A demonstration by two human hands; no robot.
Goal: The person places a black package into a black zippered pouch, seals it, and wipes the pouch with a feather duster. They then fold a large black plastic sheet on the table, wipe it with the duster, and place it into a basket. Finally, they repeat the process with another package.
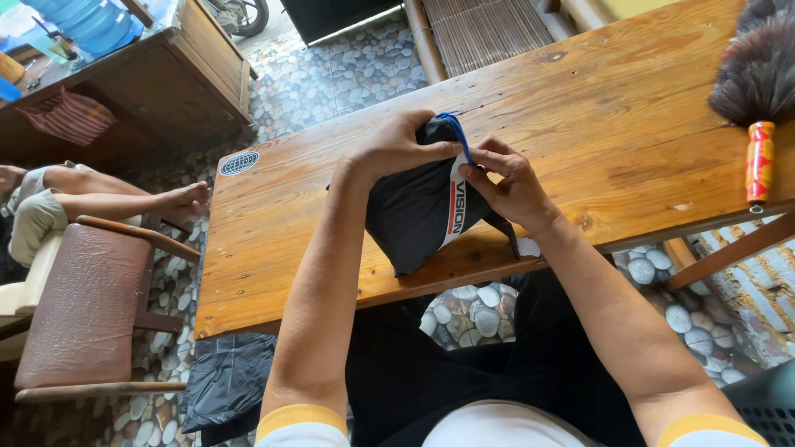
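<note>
nearest the camera, two forearms in yellow-cuffed sleeves reach forward over the person's dark lap. at the near edge of the wooden table [273, 248], the left hand [397, 147] is closed over the top of a black fabric pouch [410, 211], fingers curled onto it. the right hand [509, 184] pinches the pouch's right side, fingertips [474, 170] meeting at a white strip with red on it and close to a blue cord [457, 132] that loops from the pouch's top. the pouch rests on the table, its lower corner hanging just over the near edge. to the left, a brown padded chair [87, 306] stands beside the table on a pebble-patterned floor [331, 74]; another person's bare feet [186, 197] rest by it. at the far right, a dark feather duster [758, 66] with a red painted handle lies on the table. beyond, a wooden cabinet [190, 74] stands at upper left.
</note>
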